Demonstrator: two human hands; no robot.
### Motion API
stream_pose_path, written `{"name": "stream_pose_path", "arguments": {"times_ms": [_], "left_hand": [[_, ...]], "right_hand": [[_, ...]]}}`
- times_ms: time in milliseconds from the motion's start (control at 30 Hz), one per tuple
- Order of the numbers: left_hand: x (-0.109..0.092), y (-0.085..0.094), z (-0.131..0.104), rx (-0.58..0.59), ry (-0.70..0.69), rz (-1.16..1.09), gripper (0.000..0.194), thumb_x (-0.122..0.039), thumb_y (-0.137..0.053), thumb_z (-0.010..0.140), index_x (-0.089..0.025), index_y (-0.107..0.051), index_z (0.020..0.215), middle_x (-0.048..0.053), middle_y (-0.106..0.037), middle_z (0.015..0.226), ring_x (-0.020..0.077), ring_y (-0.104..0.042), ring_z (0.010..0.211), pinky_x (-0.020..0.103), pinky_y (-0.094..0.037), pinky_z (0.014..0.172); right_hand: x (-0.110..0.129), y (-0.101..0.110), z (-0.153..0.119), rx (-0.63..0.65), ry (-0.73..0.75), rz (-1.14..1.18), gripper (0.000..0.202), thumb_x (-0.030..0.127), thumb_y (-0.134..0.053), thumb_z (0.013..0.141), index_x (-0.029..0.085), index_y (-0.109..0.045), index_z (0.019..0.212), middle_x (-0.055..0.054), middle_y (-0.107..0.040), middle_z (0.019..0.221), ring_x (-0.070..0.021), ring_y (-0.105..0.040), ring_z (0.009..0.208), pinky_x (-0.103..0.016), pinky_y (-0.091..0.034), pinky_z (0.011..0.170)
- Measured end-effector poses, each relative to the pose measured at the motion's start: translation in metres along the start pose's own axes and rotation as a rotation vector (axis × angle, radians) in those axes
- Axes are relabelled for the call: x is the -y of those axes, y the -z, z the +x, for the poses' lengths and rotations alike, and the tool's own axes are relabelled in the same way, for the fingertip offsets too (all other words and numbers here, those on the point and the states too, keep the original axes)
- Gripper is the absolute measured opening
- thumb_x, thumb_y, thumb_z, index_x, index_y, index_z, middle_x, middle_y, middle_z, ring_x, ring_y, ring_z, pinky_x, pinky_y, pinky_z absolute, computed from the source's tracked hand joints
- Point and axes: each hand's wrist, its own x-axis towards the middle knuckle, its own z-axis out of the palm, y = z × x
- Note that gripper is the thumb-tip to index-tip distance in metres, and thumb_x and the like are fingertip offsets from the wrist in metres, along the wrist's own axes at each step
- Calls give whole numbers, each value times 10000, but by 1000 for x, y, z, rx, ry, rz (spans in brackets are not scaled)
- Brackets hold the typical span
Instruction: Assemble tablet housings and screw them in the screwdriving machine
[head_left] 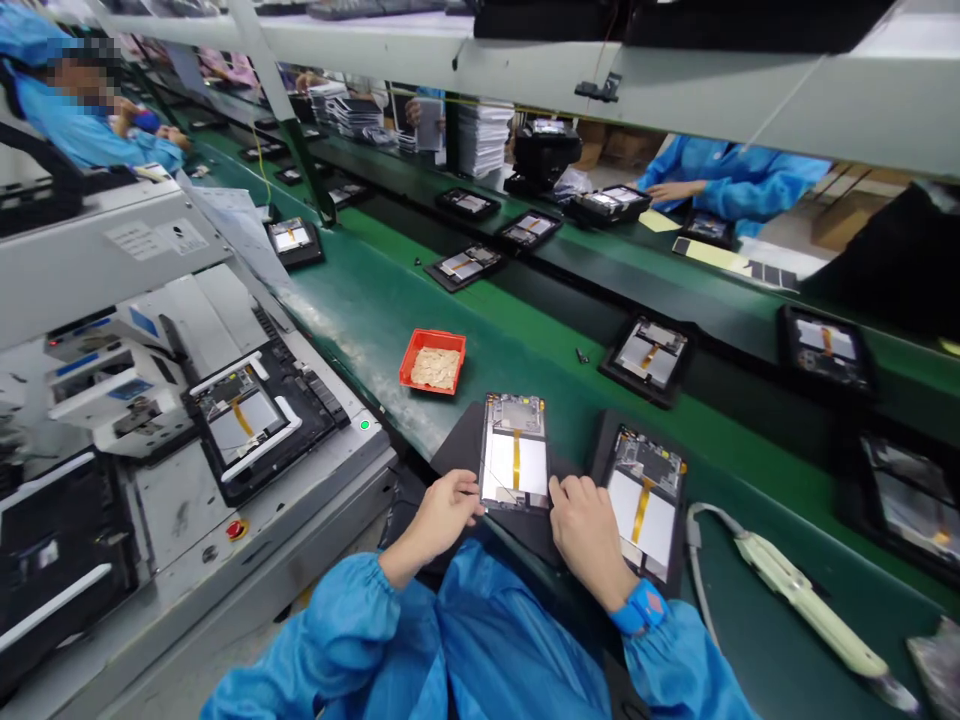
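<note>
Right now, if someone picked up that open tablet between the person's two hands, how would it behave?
The open tablet would probably stay stiff, since it looks like a flat slab. It may be fragile: the orange strip and other inner parts lie exposed. Being flat and rectangular, it seems unlikely to roll.

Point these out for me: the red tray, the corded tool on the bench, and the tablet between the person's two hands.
Red tray [436,341], head view: its back wall, inner side.
Corded tool [812,606], head view: middle of its pale body.
Tablet [516,455], head view: centre of its exposed inside.
</note>
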Motion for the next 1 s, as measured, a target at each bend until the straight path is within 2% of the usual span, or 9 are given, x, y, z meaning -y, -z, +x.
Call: {"name": "stream_pose_path", "arguments": {"times_ms": [133, 233, 333, 433, 533, 633, 767, 900, 1000], "left_hand": [[-9, -10, 10, 30, 115, -149, 328, -251, -687, 739, -111, -583, 1017, -10, -621, 670, 94, -579, 502, 195, -406, 461], [-12, -26, 14, 155, 1, -93, 189, -297, -674, 758, -157, -563, 821, -75, -503, 552, 72, -496, 429, 180, -349, 418], [-14, -34, 8, 178, -118, -68, 192, -341, -628, 799, -185, -527, 752, -68, -502, 535, 86, -513, 440, 180, -352, 414], [-16, -9, -13, 144, -114, -204, 241, -395, -627, 797, -183, -530, 734, -70, -473, 512, 75, -452, 403, 185, -316, 393], [-14, 48, -50, 23, -169, -299, 307, -453, -656, 783, -177, -535, 723, -71, -445, 525, 63, -409, 392, 191, -295, 383], [-4, 112, -98, -269, -245, -293, 368, -518, -659, 799, -173, -550, 732, -64, -440, 541, 62, -408, 405, 192, -303, 397], [22, 174, -159, -718, -262, -324, 386, -548, -673, 798, -165, -619, 785, -35, -497, 600, 65, -387, 446, 186, -315, 409], [50, 204, -196, -1013, -237, -439, 345, -512, -745, 741, -187, -667, 824, 0, -573, 695, 102, -440, 552, 182, -349, 433], [65, 213, -208, -1113, -216, -544, 347, -506, -778, 698, -202, -686, 836, 2, -590, 706, 113, -451, 562, 190, -361, 440]], "right_hand": [[2, -2, 1, -58, 7, 3, 248, 110, -527, 864, 120, -671, 1066, -122, -578, 847, -262, -475, 804, -397, -364, 688], [-1, -3, 0, -86, -7, 37, 239, 102, -514, 860, 136, -665, 1042, -107, -582, 816, -261, -496, 787, -391, -378, 664], [-11, 1, 0, -124, -3, 180, 242, 110, -467, 880, 172, -664, 1007, -93, -611, 803, -252, -546, 761, -386, -420, 643], [-18, 14, 17, -232, -27, 437, 244, 206, -425, 942, 229, -647, 1041, -88, -675, 910, -248, -630, 824, -398, -499, 707], [0, 26, 72, -257, -41, 657, 231, 339, -459, 963, 300, -635, 1107, -80, -708, 1041, -257, -674, 911, -400, -533, 771], [73, 33, 154, -208, 186, 817, 236, 350, -483, 953, 284, -646, 1111, -77, -713, 1069, -255, -681, 943, -386, -538, 822], [240, 42, 253, -90, 561, 862, 326, 230, -445, 946, 185, -618, 1218, -102, -672, 1163, -228, -614, 1092, -349, -477, 970], [400, 49, 316, 18, 596, 593, 491, 217, -516, 908, 124, -507, 1389, -156, -567, 1343, -252, -511, 1220, -345, -380, 1041], [473, 45, 340, 11, 567, 542, 555, 291, -583, 885, 94, -483, 1394, -209, -512, 1387, -312, -457, 1259, -430, -309, 1070]]}}
